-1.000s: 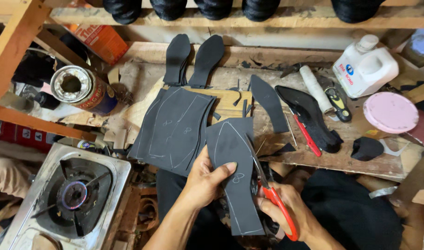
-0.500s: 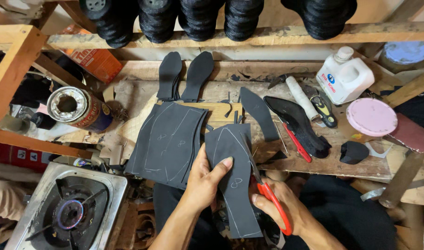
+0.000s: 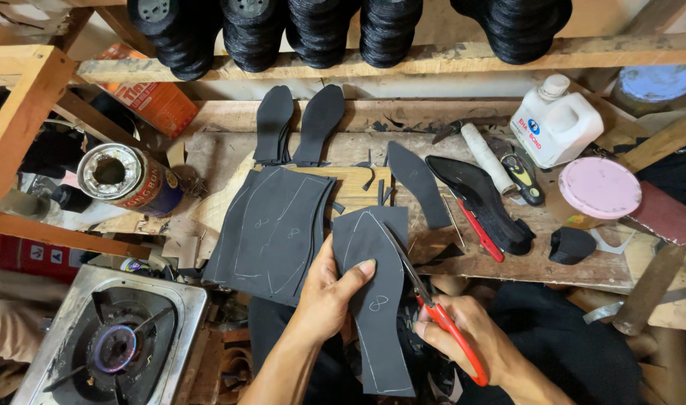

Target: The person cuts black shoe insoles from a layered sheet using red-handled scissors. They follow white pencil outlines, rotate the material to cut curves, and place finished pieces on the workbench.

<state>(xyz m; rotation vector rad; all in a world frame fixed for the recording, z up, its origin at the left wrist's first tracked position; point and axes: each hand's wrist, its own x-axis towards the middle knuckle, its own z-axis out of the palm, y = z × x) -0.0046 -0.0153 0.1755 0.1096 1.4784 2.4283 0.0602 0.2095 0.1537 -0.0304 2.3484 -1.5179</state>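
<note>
Nearest, the left hand [image 3: 329,294] is pinching a dark sheet piece [image 3: 373,300] chalked with a sole outline, while the right hand [image 3: 463,334], fingers clenched in red-handled scissors [image 3: 433,307], is cutting along its right edge; most of the outline looks uncut. Farther left, a marked stack [image 3: 272,229] is waiting on the bench [image 3: 508,259]; beyond, cut insoles [image 3: 298,124] are lying.

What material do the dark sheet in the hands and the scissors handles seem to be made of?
Dark sheet: probably thin rubber or foam, matte charcoal, holding chalk-like white lines and staying flat in the left hand. Scissors handles: glossy red, likely plastic; blades look like metal.
</note>
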